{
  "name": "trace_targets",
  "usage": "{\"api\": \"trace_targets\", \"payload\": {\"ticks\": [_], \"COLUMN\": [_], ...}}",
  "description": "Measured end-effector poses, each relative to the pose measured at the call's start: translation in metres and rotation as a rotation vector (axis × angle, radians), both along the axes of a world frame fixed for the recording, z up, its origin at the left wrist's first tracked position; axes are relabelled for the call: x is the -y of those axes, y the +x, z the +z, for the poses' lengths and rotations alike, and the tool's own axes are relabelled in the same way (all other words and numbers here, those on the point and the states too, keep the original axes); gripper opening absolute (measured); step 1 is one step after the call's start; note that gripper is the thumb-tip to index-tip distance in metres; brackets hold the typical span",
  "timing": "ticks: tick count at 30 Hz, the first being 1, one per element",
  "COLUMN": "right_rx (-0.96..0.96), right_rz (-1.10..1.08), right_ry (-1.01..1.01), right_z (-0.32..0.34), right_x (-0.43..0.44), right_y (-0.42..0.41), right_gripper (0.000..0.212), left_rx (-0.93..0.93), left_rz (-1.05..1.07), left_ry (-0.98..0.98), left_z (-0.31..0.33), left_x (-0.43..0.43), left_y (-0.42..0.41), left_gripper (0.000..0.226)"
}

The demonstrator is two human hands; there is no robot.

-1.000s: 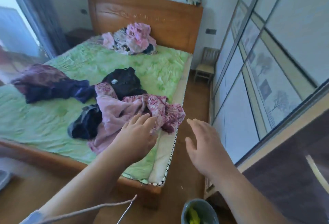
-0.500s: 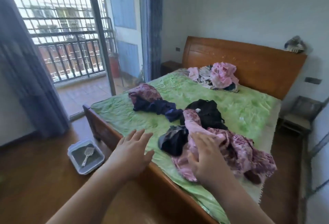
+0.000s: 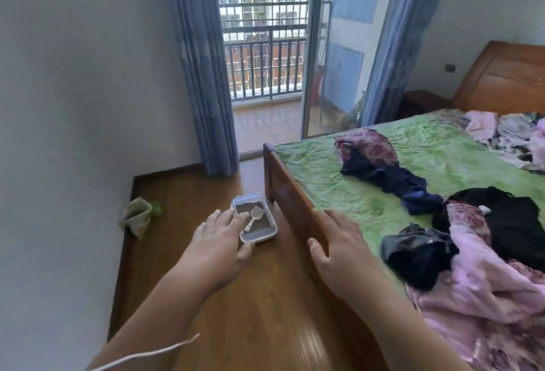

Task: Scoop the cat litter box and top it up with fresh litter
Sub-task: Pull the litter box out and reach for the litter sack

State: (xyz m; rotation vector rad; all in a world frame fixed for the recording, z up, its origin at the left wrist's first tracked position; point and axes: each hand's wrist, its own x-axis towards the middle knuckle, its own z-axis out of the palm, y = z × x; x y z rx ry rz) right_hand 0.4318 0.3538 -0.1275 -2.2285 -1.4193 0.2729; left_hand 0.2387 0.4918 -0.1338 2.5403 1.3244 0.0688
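Down on the wooden floor (image 3: 265, 297), at twelve o'clock beside the foot of the bed (image 3: 339, 170), sits the litter box (image 3: 259, 239), the scoop (image 3: 254, 216) lying untouched on its grey litter. My left hand (image 3: 219, 241) and right hand (image 3: 339, 248) are both spread wide, holding nothing. I judge that all the scooping and topping up is still to do. A small sack (image 3: 136, 220) slumps by the wall at ten o'clock.

A single wide-angle camera at head height looks forward and steeply down over the wooden floor (image 3: 265, 297) toward the balcony door (image 3: 265, 61). The bed (image 3: 339, 187) fills the right side, close by. The litter box (image 3: 259, 238) sits near centre, far below.
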Motion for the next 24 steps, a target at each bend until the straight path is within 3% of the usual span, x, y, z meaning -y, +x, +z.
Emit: {"api": "trace_targets", "payload": {"ticks": [18,24], "right_rx": [-0.016,-0.039], "right_rz": [0.423,0.524], "right_ry": [-0.029,-0.081], "right_z": [-0.017,-0.029], "right_x": [-0.202,-0.271], "right_y": [0.117,0.122], "right_gripper": [0.06,0.061], "left_rx": [-0.006,-0.018], "left_rz": [0.37,0.465], "left_ry": [0.012,-0.042], "left_z": [-0.014,-0.026], "left_x": [-0.123,-0.165], "left_y": [0.081,0.083], "left_gripper": [0.063,0.062]}}
